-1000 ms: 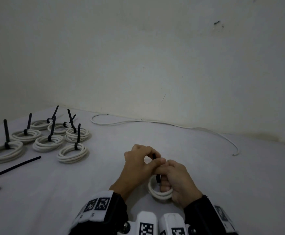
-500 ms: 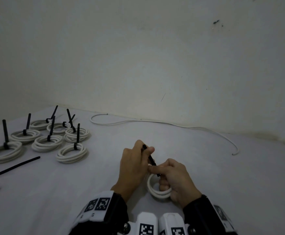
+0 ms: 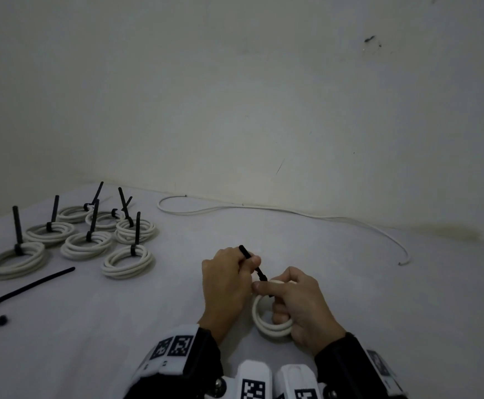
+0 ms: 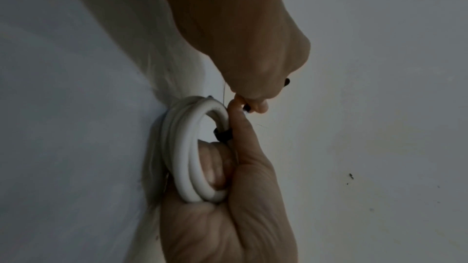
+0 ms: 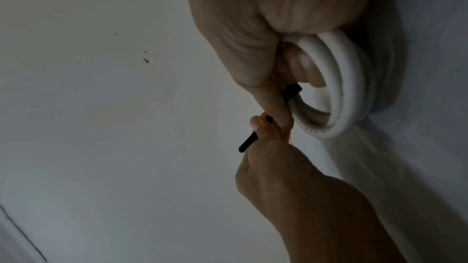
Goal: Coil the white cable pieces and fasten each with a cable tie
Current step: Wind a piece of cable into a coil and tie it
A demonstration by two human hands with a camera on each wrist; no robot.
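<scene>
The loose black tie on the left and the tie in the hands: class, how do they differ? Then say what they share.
1. The loose tie lies flat on the table; the held tie slants upward.
2. The loose tie wraps nothing; the held tie circles the coil.
3. Nothing touches the loose tie; the left hand pinches the held tie's tail while the right hand grips the coil.
Both are black.

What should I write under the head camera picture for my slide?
Left hand pulls a black cable tie tight around a white cable coil held by the right hand.
</scene>
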